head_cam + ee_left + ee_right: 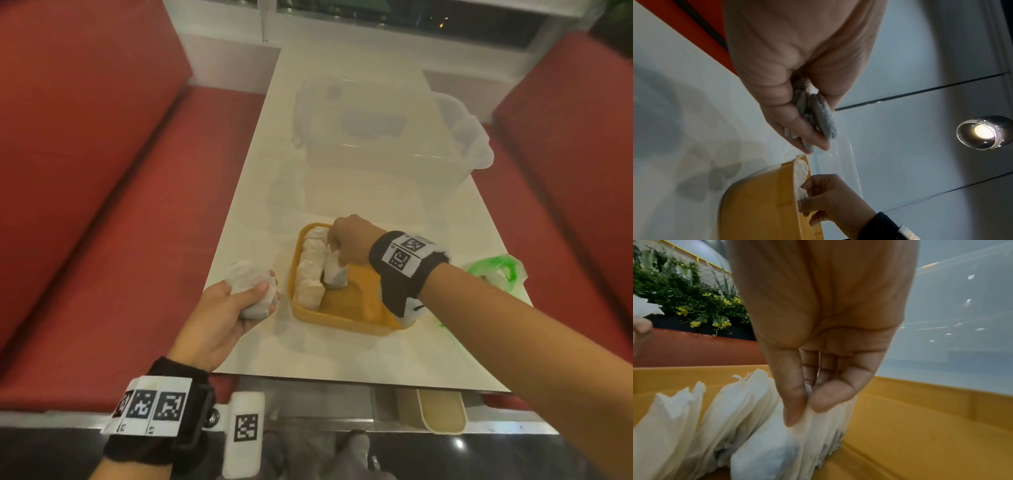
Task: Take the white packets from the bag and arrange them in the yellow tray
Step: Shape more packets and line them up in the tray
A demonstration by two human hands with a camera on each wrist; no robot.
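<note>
The yellow tray (346, 317) sits near the front of the white table, with a row of white packets (310, 270) standing along its left side. My right hand (344, 245) reaches into the tray and pinches the top of a white packet (335, 274) beside that row; the pinch on the packet (785, 444) shows clearly in the right wrist view. My left hand (236, 301) hovers left of the tray and grips a bunch of white packets (250, 284). The green-and-white bag (498, 272) lies to the right of the tray.
A clear plastic container (376, 137) stands at the far part of the table (342, 353). Red bench seats (85, 205) run along both sides. The right part of the tray floor (910, 443) is bare.
</note>
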